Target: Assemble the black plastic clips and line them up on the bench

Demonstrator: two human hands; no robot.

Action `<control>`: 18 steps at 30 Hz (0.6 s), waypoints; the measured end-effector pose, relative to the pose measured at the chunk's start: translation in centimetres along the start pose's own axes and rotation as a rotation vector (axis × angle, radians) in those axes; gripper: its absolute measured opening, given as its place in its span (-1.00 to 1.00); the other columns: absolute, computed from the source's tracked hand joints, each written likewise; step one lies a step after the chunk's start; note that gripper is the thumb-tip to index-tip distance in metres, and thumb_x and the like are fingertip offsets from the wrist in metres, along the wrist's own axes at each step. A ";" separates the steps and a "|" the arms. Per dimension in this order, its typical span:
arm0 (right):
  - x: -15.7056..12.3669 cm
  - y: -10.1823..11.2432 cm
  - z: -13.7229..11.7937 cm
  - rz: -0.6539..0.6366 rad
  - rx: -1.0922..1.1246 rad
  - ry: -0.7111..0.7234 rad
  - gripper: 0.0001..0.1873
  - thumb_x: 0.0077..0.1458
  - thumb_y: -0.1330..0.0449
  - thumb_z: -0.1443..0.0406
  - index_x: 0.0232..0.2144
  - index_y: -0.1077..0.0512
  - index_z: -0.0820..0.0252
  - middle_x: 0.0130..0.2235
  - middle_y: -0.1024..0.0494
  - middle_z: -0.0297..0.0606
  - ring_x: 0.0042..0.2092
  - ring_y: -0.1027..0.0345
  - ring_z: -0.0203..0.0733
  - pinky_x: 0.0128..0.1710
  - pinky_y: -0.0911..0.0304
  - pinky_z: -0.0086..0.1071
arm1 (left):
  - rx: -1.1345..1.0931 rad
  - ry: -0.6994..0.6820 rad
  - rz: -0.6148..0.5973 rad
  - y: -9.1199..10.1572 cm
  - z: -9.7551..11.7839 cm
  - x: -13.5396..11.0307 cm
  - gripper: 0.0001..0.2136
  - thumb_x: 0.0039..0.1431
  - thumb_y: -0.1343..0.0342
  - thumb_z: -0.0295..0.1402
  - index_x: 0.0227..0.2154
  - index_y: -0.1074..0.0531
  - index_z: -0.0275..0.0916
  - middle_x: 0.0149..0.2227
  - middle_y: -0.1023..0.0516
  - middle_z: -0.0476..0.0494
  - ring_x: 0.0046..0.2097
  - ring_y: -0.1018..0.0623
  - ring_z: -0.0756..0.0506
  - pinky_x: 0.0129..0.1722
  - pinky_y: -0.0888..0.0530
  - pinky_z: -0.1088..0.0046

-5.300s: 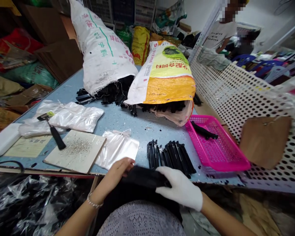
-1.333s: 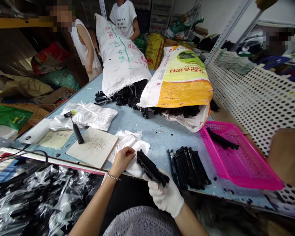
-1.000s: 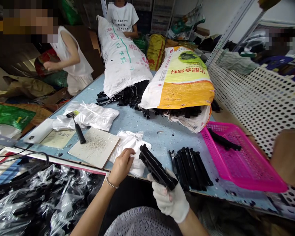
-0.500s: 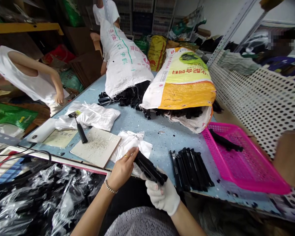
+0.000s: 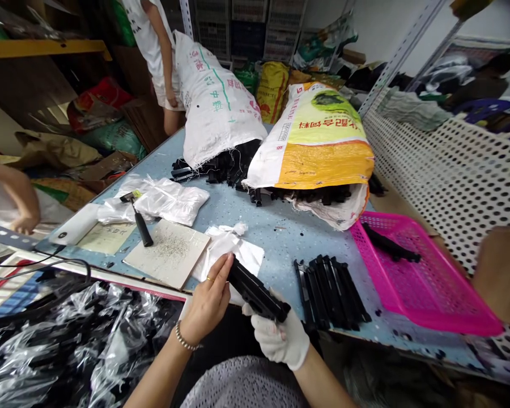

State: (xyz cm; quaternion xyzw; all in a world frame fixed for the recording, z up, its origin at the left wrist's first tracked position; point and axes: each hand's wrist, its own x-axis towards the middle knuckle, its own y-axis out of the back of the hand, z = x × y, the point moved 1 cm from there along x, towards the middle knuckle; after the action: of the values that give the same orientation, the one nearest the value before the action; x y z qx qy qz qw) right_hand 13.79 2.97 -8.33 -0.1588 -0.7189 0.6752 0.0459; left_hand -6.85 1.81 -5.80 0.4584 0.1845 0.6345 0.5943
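Observation:
A long black plastic part (image 5: 257, 292) is held slantwise between my two hands over the table's front edge. My bare left hand (image 5: 210, 297) grips its upper left end, fingers together; the thumb is hidden. At the lower right end, my right hand (image 5: 280, 334) in a white glove is closed around the part from below. Just beyond my left hand lie white plastic bags (image 5: 238, 243). Similar black parts (image 5: 331, 292) lie in a row to the right of my gloved hand.
At right stands a pink basket (image 5: 433, 283) with one black part inside. Two woven sacks, one white (image 5: 219, 107) and one yellow-orange (image 5: 318, 147), spill black parts. A hammer (image 5: 141, 224) rests by a board (image 5: 168, 252). Bagged parts (image 5: 68, 345) fill the lower left. Two people stand at left.
The black part has rolled slightly, showing a smoother face, and my left hand has shifted a little leftward. The people at left have changed position.

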 end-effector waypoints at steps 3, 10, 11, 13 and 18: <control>0.5 0.3 -0.7 0.098 -0.114 0.005 -0.26 0.23 0.09 -0.19 -0.18 -0.43 0.42 -0.62 -0.23 -0.46 -0.67 0.28 -0.50 -0.72 0.37 -0.56 | -0.021 -0.130 -0.109 -0.2 1.8 -0.8 -0.28 0.23 0.16 -0.62 0.40 0.24 -0.12 0.37 -0.11 -0.36 0.23 -0.41 -0.25 0.09 -0.51 0.21; 0.0 -2.6 -1.6 0.777 -1.171 0.310 -0.61 0.19 -0.09 0.00 -0.23 -0.46 0.18 -0.43 -0.44 -0.21 -0.40 -0.32 -0.15 -0.47 -0.19 -0.37 | -0.284 -0.217 -0.260 -2.7 5.7 -2.1 -0.25 0.16 0.13 -0.65 0.40 0.22 -0.24 0.38 -0.08 -0.38 0.31 -0.30 -0.21 0.19 -0.43 0.20; -0.2 -3.4 -1.0 0.771 -1.225 0.322 -0.66 0.16 -0.16 0.05 -0.18 -0.47 0.16 -0.34 -0.49 -0.16 -0.28 -0.37 -0.06 -0.36 -0.25 -0.31 | -0.297 -0.200 -0.261 -2.7 5.9 -1.9 -0.25 0.15 0.09 -0.64 0.39 0.16 -0.24 0.37 -0.09 -0.38 0.30 -0.31 -0.23 0.19 -0.44 0.19; -0.6 -5.1 0.0 0.747 -1.286 0.345 -0.66 0.11 -0.24 0.12 -0.09 -0.47 0.13 -0.17 -0.52 -0.13 -0.09 -0.36 0.03 -0.13 -0.27 -0.23 | -0.342 -0.163 -0.246 -1.7 6.1 -1.6 -0.33 0.17 0.04 -0.60 0.35 -0.04 -0.19 0.32 -0.22 -0.32 0.25 -0.38 -0.22 0.18 -0.45 0.17; -3.8 -8.2 -1.9 0.498 -1.736 0.272 -0.62 0.26 -0.12 0.13 0.08 -0.43 0.07 -0.07 -0.53 -0.19 -0.05 -0.39 -0.05 0.03 -0.24 -0.14 | -0.408 0.236 -0.138 7.7 2.8 -5.5 -0.71 0.21 -0.15 -0.31 -0.01 -0.49 0.08 -0.04 -0.59 -0.06 -0.05 -0.59 -0.19 -0.08 -0.62 0.23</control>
State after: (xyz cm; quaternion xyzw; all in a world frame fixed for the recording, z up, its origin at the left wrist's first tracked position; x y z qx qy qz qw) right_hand 16.58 3.36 0.49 -0.3663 -0.9076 -0.1371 -0.1526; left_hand -9.84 -5.87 -0.36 0.2380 0.1513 0.6657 0.6909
